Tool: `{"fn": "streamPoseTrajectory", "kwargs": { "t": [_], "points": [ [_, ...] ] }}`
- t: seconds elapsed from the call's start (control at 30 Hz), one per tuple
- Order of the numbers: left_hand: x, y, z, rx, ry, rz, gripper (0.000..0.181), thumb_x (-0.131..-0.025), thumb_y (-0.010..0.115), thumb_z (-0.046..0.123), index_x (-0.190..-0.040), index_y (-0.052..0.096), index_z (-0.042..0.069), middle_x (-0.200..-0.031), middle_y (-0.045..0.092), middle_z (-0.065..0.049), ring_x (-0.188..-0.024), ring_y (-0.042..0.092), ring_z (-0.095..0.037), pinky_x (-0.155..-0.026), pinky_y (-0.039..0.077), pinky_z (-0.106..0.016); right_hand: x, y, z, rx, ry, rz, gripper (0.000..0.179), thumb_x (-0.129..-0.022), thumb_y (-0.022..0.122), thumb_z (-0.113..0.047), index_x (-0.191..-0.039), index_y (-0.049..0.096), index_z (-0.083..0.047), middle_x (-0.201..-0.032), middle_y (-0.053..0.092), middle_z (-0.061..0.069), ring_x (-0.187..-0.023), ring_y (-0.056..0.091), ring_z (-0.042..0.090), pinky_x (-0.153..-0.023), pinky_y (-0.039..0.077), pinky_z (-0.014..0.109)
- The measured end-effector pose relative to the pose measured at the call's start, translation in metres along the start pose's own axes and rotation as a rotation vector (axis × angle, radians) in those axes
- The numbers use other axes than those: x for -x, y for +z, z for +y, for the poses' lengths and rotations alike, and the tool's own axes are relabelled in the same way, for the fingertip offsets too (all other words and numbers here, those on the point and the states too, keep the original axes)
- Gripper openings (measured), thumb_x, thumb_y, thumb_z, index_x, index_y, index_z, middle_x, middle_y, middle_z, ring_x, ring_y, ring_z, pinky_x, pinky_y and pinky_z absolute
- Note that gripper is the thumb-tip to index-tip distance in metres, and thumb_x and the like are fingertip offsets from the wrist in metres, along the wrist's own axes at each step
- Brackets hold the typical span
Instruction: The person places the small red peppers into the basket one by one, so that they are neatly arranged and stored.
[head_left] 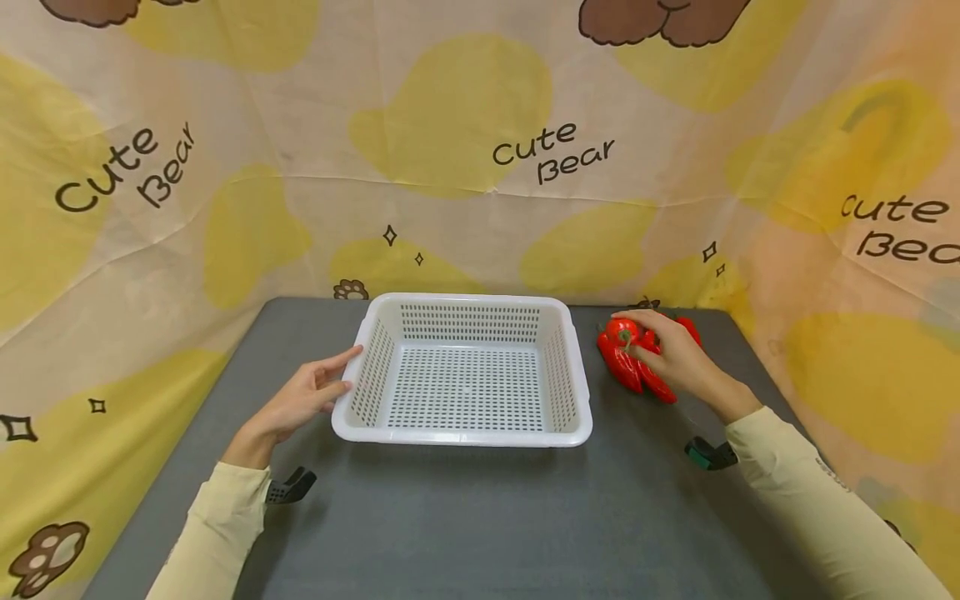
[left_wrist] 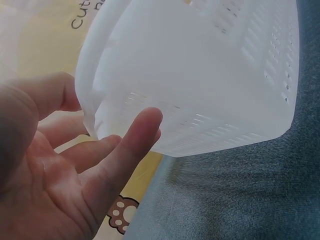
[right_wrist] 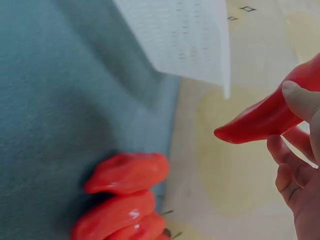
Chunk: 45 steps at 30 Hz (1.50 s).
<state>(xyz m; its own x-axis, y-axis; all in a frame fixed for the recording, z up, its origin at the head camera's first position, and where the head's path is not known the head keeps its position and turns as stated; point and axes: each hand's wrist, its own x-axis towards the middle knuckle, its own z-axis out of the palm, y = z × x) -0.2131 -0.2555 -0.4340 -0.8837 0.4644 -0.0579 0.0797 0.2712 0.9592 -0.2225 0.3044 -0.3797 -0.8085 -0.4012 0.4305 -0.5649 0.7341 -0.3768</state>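
Observation:
A white perforated plastic basket (head_left: 465, 437) stands in the middle of the grey table, its long side facing me. My left hand (head_left: 307, 396) holds the basket's left rim; in the left wrist view one long finger (left_wrist: 142, 132) lies along the outer wall, below the rim. Right of the basket, my right hand (head_left: 671, 350) pinches a glossy red pepper (right_wrist: 260, 120) between thumb and fingers. The held pepper's tapered tip points away from the hand in the right wrist view. Several more red peppers (head_left: 622, 367) lie together under and around this hand.
The grey table (head_left: 465, 525) reaches back to a yellow and cream cloth (head_left: 450, 125) printed with "Cute Bear", which hangs behind and along both sides. In the right wrist view the loose peppers (right_wrist: 127, 172) lie near the table's edge.

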Motion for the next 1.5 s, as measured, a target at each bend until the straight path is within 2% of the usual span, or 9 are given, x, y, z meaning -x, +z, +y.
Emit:
{"fn": "streamPoseTrajectory", "kwargs": {
  "t": [0.13,0.23,0.5,0.63,0.8,1.03,1.3,1.4,1.5],
  "points": [
    [-0.001,0.000,0.000,-0.006,0.001,0.000,0.063,-0.103,0.051,0.008,-0.160,0.024,0.007,-0.154,0.040,-0.032,-0.110,0.067,-0.015,-0.077,0.061,-0.036,-0.005,-0.007,-0.008,-0.032,0.010,0.035,0.053,-0.081,0.077,0.004,-0.131,0.062,-0.007,-0.118,0.071,0.012,-0.098,0.062,0.019,-0.084,0.047,0.014],
    [0.000,0.000,0.001,-0.011,0.000,0.000,0.064,-0.103,0.051,0.008,-0.160,0.024,0.007,-0.154,0.040,-0.031,-0.109,0.067,-0.016,-0.077,0.061,-0.036,-0.008,-0.011,-0.015,-0.058,0.027,0.050,0.050,-0.082,0.078,0.001,-0.129,0.064,-0.008,-0.116,0.071,0.011,-0.095,0.060,0.013,-0.082,0.043,0.007],
    [0.000,0.002,0.002,-0.024,-0.001,0.019,0.063,-0.103,0.052,0.009,-0.160,0.025,0.007,-0.153,0.042,-0.031,-0.109,0.067,-0.020,-0.077,0.061,-0.036,-0.024,-0.013,-0.033,-0.167,0.063,0.041,0.043,-0.087,0.076,-0.005,-0.128,0.063,-0.004,-0.102,0.070,0.010,-0.066,0.051,0.014,-0.060,0.045,0.020],
    [0.001,0.002,0.001,-0.023,0.000,0.030,0.063,-0.103,0.053,0.011,-0.160,0.026,0.008,-0.154,0.041,-0.030,-0.109,0.067,-0.020,-0.078,0.061,-0.035,-0.031,-0.008,-0.041,-0.233,0.083,0.014,0.039,-0.089,0.073,-0.006,-0.127,0.063,-0.005,-0.100,0.069,0.010,-0.068,0.053,0.016,-0.062,0.047,0.021],
    [0.000,0.002,0.001,-0.029,0.008,0.039,0.063,-0.103,0.054,0.011,-0.160,0.027,0.008,-0.153,0.043,-0.030,-0.108,0.068,-0.018,-0.078,0.060,-0.034,-0.042,0.001,-0.049,-0.309,0.086,0.004,0.033,-0.091,0.071,-0.005,-0.124,0.064,-0.003,-0.107,0.071,0.013,-0.072,0.056,0.017,-0.065,0.050,0.023],
    [0.000,0.003,0.002,-0.018,-0.005,0.042,0.063,-0.103,0.053,0.011,-0.160,0.027,0.009,-0.156,0.039,-0.029,-0.109,0.067,-0.015,-0.076,0.061,-0.035,-0.057,0.018,-0.059,-0.425,0.091,0.002,0.033,-0.095,0.066,-0.007,-0.128,0.062,-0.002,-0.117,0.071,0.018,-0.091,0.064,0.015,-0.079,0.052,0.022],
    [-0.001,0.004,-0.001,-0.020,0.022,0.049,0.063,-0.103,0.053,0.009,-0.159,0.026,0.005,-0.155,0.038,-0.032,-0.108,0.067,-0.013,-0.074,0.061,-0.034,-0.069,0.032,-0.067,-0.512,0.090,-0.032,0.040,-0.097,0.063,-0.008,-0.136,0.056,-0.001,-0.125,0.068,0.020,-0.106,0.068,0.032,-0.087,0.053,0.021],
    [-0.002,0.005,-0.003,-0.002,0.029,0.053,0.063,-0.103,0.052,0.008,-0.159,0.026,0.005,-0.155,0.039,-0.032,-0.108,0.067,-0.010,-0.075,0.060,-0.032,-0.076,0.036,-0.069,-0.558,0.081,-0.047,0.042,-0.097,0.062,-0.007,-0.138,0.053,0.000,-0.126,0.067,0.021,-0.107,0.067,0.033,-0.088,0.054,0.021],
    [-0.003,0.004,-0.004,0.007,0.029,0.054,0.062,-0.102,0.052,0.007,-0.159,0.026,0.005,-0.153,0.040,-0.033,-0.108,0.067,-0.008,-0.076,0.060,-0.031,-0.083,0.041,-0.073,-0.601,0.084,-0.058,0.043,-0.098,0.061,-0.005,-0.139,0.051,0.001,-0.126,0.066,0.023,-0.100,0.068,0.030,-0.085,0.056,0.023]
  ]
}}
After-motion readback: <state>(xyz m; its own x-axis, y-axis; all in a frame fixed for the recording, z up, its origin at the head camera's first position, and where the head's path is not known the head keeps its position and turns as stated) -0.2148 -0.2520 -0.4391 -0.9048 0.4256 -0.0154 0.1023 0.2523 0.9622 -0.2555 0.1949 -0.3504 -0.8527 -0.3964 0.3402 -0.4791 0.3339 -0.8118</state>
